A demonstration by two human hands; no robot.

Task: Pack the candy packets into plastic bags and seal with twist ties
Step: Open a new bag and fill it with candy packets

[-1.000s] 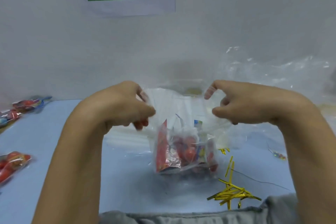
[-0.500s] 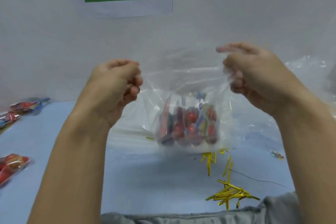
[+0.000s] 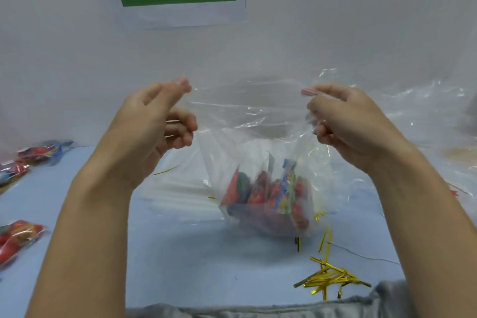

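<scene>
— How's the light?
— Bright, even, soft. White glare streaks the plastic bag (image 3: 247,121); a faint shadow lies beneath it on the bench (image 3: 180,266).
— Sharpness?
— The candy packets (image 3: 268,196) are smeared; edges bow slightly.

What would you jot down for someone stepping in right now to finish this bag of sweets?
Left hand: pinches the left corner of the plastic bag's mouth.
Right hand: grips the right corner of the mouth.
The bag hangs open between both hands above the blue table, with the candy packets settled at its bottom.
Gold twist ties lie loose on the table, near right. More candy packets wait at the far left edge.
Done: this bag is filled.
Left: gather and twist the neck, wrap a tie round it, then probably pack the packets on the left.
</scene>
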